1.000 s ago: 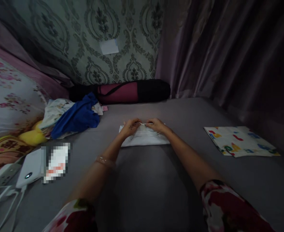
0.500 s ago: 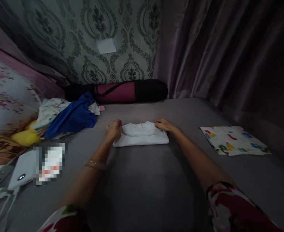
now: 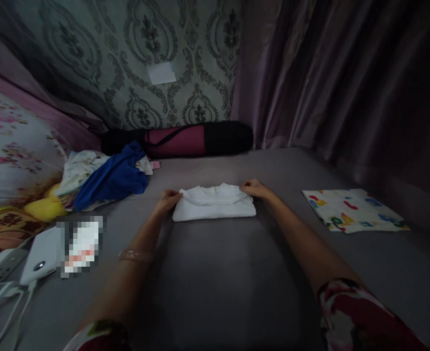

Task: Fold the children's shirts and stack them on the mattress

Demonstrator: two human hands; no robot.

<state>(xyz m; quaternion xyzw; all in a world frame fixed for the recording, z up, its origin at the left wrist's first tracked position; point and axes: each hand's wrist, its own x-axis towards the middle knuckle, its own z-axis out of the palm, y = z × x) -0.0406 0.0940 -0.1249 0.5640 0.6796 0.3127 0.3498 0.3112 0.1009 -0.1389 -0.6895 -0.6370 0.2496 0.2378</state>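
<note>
A white folded garment (image 3: 214,210), with what looks like a collar along its far edge, lies flat on the grey bed sheet (image 3: 215,273) in front of me. My left hand (image 3: 168,201) pinches its far left corner between thumb and fingers. At the far right corner, my right hand (image 3: 256,189) is closed on the fabric in the same way. The cloth between the two hands has a loose fold across its upper part.
Right of me lies a folded cloth with colourful prints (image 3: 354,209). To the left are a blue garment (image 3: 112,178) on a heap of clothes, a yellow plush item (image 3: 45,208), a white power bank (image 3: 43,253) and a power strip (image 3: 3,265) with cables. A black-and-maroon long bag (image 3: 178,140) lies by the wall.
My left hand has shifted slightly left and down and now pinches the garment's corner. My right hand has moved a little to the right along the far edge.
</note>
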